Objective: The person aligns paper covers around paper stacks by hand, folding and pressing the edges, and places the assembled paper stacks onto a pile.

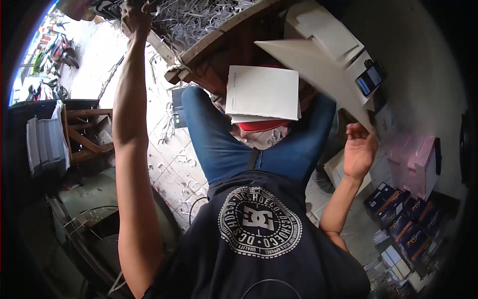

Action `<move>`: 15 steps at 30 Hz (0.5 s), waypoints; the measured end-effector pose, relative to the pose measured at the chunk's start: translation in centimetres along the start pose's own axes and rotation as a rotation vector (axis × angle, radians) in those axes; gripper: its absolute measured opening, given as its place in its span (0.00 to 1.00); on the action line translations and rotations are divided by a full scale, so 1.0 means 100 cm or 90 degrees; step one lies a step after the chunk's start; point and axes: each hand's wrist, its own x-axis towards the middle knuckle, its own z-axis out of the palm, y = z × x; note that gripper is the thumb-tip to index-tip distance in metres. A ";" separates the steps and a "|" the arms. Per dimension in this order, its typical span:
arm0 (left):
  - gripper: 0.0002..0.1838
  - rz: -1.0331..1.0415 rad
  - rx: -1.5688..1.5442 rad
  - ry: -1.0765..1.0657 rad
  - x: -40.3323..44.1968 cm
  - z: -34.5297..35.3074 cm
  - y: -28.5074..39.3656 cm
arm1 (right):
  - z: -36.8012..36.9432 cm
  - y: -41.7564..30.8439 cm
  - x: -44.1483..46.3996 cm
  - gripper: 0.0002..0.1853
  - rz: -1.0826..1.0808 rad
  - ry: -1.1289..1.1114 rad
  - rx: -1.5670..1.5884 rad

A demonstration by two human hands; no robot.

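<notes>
At the top left, my left arm reaches far out, and my left hand (135,20) is closed at a dark machine part (108,9). What its fingers hold is hard to see. My right hand (361,152), low on the right, has its fingers curled at the corner of a large cream paper sheet (326,72). That sheet is tilted and slightly blurred, spreading up and left from the hand. Between my knees a stack of cream paper (263,92) with small print along one side rests over something red (264,125).
Shredded paper strips (199,25) fill a wooden-edged bin. More paper piles (326,30) and a phone (369,80) sit at the upper right. Dark blue boxes (398,212) and a pink-wrapped pack (412,162) stand at right. A green machine (94,204) is at left.
</notes>
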 end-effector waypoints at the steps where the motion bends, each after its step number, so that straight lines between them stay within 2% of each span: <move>1: 0.29 0.000 -0.101 -0.053 -0.017 -0.005 0.008 | -0.001 0.001 0.002 0.17 0.004 0.020 0.072; 3: 0.35 0.012 -0.304 -0.167 -0.045 -0.009 0.025 | -0.003 0.008 0.004 0.18 0.008 0.073 0.217; 4: 0.38 0.020 -0.405 -0.230 -0.063 -0.008 0.035 | -0.027 0.031 0.010 0.16 -0.047 0.046 0.112; 5: 0.42 0.026 -0.506 -0.295 -0.089 -0.011 0.047 | -0.016 0.041 0.016 0.15 0.013 0.174 -0.067; 6: 0.41 -0.060 -0.599 -0.459 -0.133 -0.022 0.067 | -0.007 0.061 0.028 0.17 -0.017 0.190 -0.077; 7: 0.42 -0.147 -0.687 -0.622 -0.178 -0.034 0.087 | 0.019 0.065 0.036 0.21 0.003 0.147 -0.039; 9: 0.41 -0.372 -1.013 -0.820 -0.232 -0.035 0.099 | 0.027 0.103 0.051 0.22 0.027 0.108 -0.097; 10: 0.35 -0.334 -1.012 -0.739 -0.250 -0.028 0.094 | 0.026 0.119 0.056 0.16 0.051 0.061 -0.164; 11: 0.30 -0.298 -1.007 -0.657 -0.266 -0.020 0.088 | 0.024 0.127 0.057 0.12 0.096 0.018 -0.318; 12: 0.21 -0.228 -0.872 -0.588 -0.276 -0.012 0.082 | 0.031 0.130 0.058 0.10 0.129 -0.056 -0.298; 13: 0.17 -0.211 -0.839 -0.515 -0.285 -0.005 0.077 | 0.031 0.136 0.060 0.10 0.175 -0.100 -0.314; 15: 0.16 -0.076 -0.556 -0.312 -0.296 -0.005 0.078 | 0.024 0.139 0.064 0.14 0.188 -0.217 -0.489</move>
